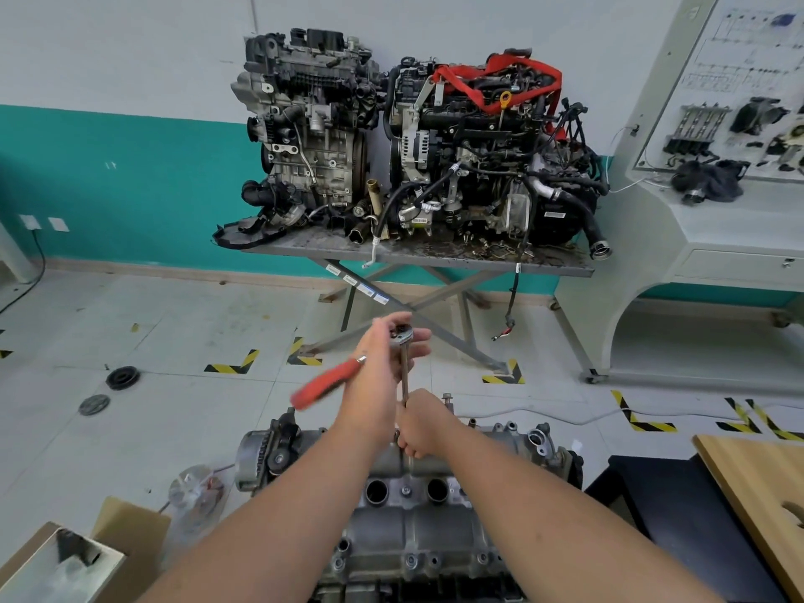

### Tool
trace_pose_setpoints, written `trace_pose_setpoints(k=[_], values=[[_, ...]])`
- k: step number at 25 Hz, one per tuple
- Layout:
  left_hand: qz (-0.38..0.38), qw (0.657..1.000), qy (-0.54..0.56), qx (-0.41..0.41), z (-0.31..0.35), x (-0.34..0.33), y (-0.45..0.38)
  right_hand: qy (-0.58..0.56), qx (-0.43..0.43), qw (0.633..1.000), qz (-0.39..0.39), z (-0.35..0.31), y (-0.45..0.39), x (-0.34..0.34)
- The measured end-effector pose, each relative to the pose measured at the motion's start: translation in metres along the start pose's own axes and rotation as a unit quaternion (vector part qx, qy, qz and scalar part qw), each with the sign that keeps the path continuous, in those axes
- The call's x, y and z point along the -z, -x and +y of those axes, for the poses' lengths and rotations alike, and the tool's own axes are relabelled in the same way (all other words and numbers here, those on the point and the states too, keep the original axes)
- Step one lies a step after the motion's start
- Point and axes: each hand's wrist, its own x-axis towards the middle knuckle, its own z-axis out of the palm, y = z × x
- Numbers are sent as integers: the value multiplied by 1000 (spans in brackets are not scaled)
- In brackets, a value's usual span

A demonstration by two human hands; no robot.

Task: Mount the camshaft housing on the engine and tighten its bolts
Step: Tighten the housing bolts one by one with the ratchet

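The rigid ratchet (348,376) is clamped at its head by the left hand (378,363) (red handle free), its extension (404,376) gripped low by the right hand (420,424).

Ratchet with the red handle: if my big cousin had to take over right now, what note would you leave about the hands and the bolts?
Left hand: grips the head of the ratchet; its red handle sticks out to the left.
Right hand: curled round the lower end of the extension bar, steadying it on a bolt at the far edge of the camshaft housing.
Done: housing sits on the engine; several bolts are seated in it.
Left: finish this bolt. One bolt beside the right hand stands proud. How tight the others are cannot be told; check them all.
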Motion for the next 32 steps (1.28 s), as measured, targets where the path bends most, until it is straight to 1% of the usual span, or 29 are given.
trace_pose_setpoints(k=[1, 2, 3, 4, 5, 6, 7, 8, 9, 10, 11, 12, 14, 15, 16, 17, 18, 19, 20, 21, 22, 23, 25, 27, 28, 29, 30, 31, 32], values=[[-2, 996, 84, 26, -3, 1, -4, 5, -1, 1000, 0, 1, 1, -2], [6, 991, 121, 59, 0, -1, -4, 13, 6, 1000, 7, 3, 3, -4], [-2, 990, 122, 71, 5, -3, -4, 15, 8, 1000, 11, 3, 6, -5], [11, 992, 84, 89, 11, -1, -4, 18, 12, 1000, 20, 4, 9, -6], [1, 994, 33, 105, 12, -1, -11, 15, 11, 1000, 24, 5, 10, -7], [-15, 991, -41, 125, 19, 0, -13, 0, 15, 1000, 27, 5, 11, -8], [-40, 983, -126, 129, 26, 0, -16, -20, 13, 999, 22, 6, 11, -8], [-63, 963, -236, 118, 38, -1, -15, -31, 15, 999, 20, 6, 12, -8], [-85, 939, -320, 95, 45, -4, -16, -38, 17, 999, 17, 6, 13, -9], [-106, 906, -405, 69, 51, -7, -17, -32, 19, 999, 14, 6, 14, -8], [-123, 862, -490, 28, 57, -12, -19, -28, 23, 999, 14, 7, 15, -8], [-142, 798, -585, -19, 63, -19, -20, -21, 29, 999, 13, 7, 16, -8], [-166, 631, -749, -115, 69, -26, -20, -2, 36, 999, 10, 9, 18, -8], [-173, 554, -798, -164, 67, -26, -19, 14, 37, 999, 11, 11, 17, -8], [-172, 491, -822, -230, 62, -22, -18, 27, 41, 999, 15, 12, 17, -8], [-176, 445, -820, -313, 55, -18, -15, 34, 43, 998, 17, 14, 17, -7], [-174, 433, -790, -397, 47, -13, -11, 29, 44, 998, 16, 15, 18, -6], [-162, 444, -751, -460, 38, -7, -8, 16, 43, 999, 12, 16, 18, -6], [-135, 478, -704, -507, 29, -4, -8, 0, 44, 999, 7, 17, 17, -5], [-109, 531, -657, -524, 20, -2, -11, -6, 45, 999, 2, 18, 17, -5], [-101, 593, -608, -518, 11, -1, -13, -2, 48, 999, 3, 18, 18, -4], [-101, 654, -565, -494, 2, 0, -12, 2, 49, 999, 7, 19, 19, -4], [-104, 766, -484, -410, -9, 3, -6, -10, 58, 998, 21, 22, 21, -6], [-77, 848, -380, -360, -16, 1, -3, 13, 58, 998, 29, 23, 21, -5], [-58, 891, -314, -322, -18, -4, -2, 47, 59, 997, 29, 24, 19, -6], [-36, 936, -233, -260, -18, -10, 0, 76, 63, 995, 28, 24, 18, -6], [-22, 974, -142, -173, -15, -18, 2, 90, 65, 993, 29, 25, 15, -7], [-21, 995, -57, -85, -13, -23, 2, 89, 69, 993, 29, 26, 13, -8], [-27, 999, 12, -21, -10, -25, 1, 79, 74, 994, 29, 27, 12, -8]])
